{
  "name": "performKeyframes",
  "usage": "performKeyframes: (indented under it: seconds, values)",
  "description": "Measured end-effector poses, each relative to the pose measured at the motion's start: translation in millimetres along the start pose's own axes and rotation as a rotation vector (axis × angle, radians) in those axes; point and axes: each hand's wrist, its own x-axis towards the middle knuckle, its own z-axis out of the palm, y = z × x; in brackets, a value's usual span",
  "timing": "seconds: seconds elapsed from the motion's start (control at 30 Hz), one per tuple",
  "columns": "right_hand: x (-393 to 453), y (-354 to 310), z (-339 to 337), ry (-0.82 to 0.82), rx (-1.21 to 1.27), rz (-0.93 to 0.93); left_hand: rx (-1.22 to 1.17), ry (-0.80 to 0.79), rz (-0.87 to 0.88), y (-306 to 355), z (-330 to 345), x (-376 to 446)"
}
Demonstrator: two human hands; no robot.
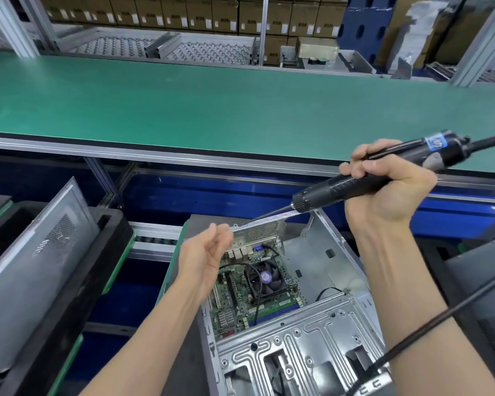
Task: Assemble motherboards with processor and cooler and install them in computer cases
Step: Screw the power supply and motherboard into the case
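Note:
An open silver computer case (pixel 303 338) lies in front of me. Inside it sits a green motherboard (pixel 240 304) with a black cooler fan (pixel 265 280) mounted on it. My right hand (pixel 383 190) grips a black electric screwdriver (pixel 355 178), held above the case with its bit pointing left toward the case's rear edge. My left hand (pixel 206 255) hovers over the left side of the case with its fingers loosely curled; whether they pinch something small near the bit tip is blurred.
A green conveyor belt (pixel 212 104) runs across behind the case. Another grey case (pixel 32 267) leans in a black tray at the left. A dark case (pixel 486 310) stands at the right. The screwdriver's black cable (pixel 440 315) crosses my right forearm.

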Motion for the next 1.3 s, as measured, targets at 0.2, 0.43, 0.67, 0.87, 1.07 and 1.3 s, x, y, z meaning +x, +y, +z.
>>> performKeyframes:
  seconds: [0.2, 0.43, 0.67, 0.87, 1.07, 1.3]
  values:
    - [-8, 51, 16, -0.107, -0.154, 0.031, 1.283, 0.356, 0.542, 33, -13, 42]
    - [-22, 121, 17, -0.356, -0.422, 0.016, 1.862, 0.359, 0.530, 27, -28, 66]
    - [-29, 158, 16, -0.432, -0.516, 0.063, 1.954, 0.364, 0.451, 25, -24, 67]
    - [-34, 173, 15, -0.450, -0.597, 0.123, 1.946, 0.353, 0.443, 27, -26, 70]
    - [-35, 185, 14, -0.455, -0.627, 0.129, 1.942, 0.337, 0.438, 28, -26, 70]
    - [-38, 189, 18, -0.464, -0.627, 0.125, 1.934, 0.312, 0.438, 29, -27, 70]
